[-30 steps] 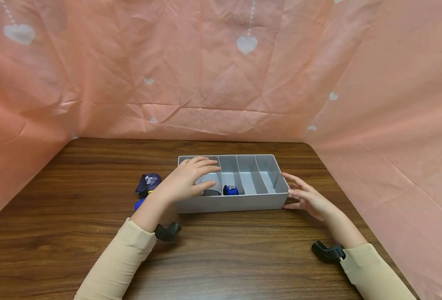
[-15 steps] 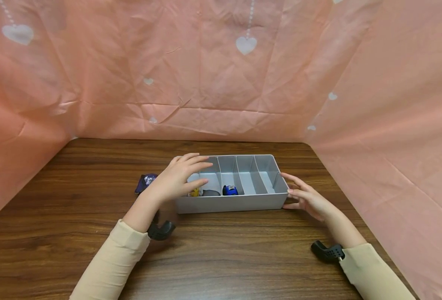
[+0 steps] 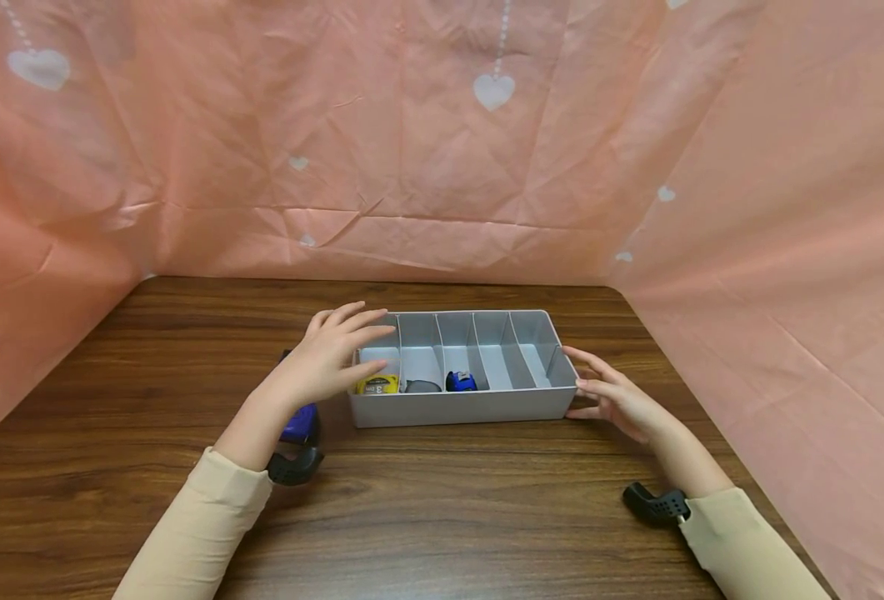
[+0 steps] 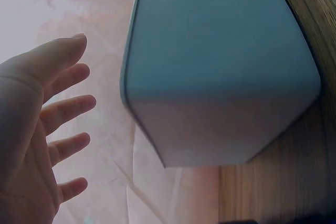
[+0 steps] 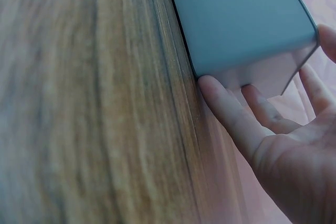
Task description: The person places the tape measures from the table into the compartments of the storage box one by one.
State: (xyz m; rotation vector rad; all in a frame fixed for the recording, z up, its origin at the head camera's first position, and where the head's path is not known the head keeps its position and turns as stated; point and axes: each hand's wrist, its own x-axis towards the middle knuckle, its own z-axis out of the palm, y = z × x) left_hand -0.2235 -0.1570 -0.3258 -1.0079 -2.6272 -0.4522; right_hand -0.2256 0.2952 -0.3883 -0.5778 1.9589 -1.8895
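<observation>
A long grey divided box (image 3: 464, 407) lies across the table. Its leftmost compartment holds a yellow tape measure (image 3: 378, 384), the second a grey rounded object (image 3: 422, 387), and the third a small blue tape measure (image 3: 460, 381). My left hand (image 3: 329, 354) hovers at the box's left end, fingers spread and holding nothing; the left wrist view shows it apart from the box wall (image 4: 220, 35). At the other end, my right hand (image 3: 621, 400) rests its extended fingertips against the box's end. Behind my left wrist a blue item (image 3: 301, 425) shows partly.
The brown wooden table (image 3: 442, 517) extends in front of the box. Pink cloth (image 3: 412, 150) with white hearts hangs behind and at both sides. A dark edge of another object (image 3: 286, 354) peeks out beyond my left forearm.
My left hand has drawn leftward from over the second compartment to the box's left end, uncovering the yellow tape measure. Its forearm now hides more of the items at the left. My right hand stays put.
</observation>
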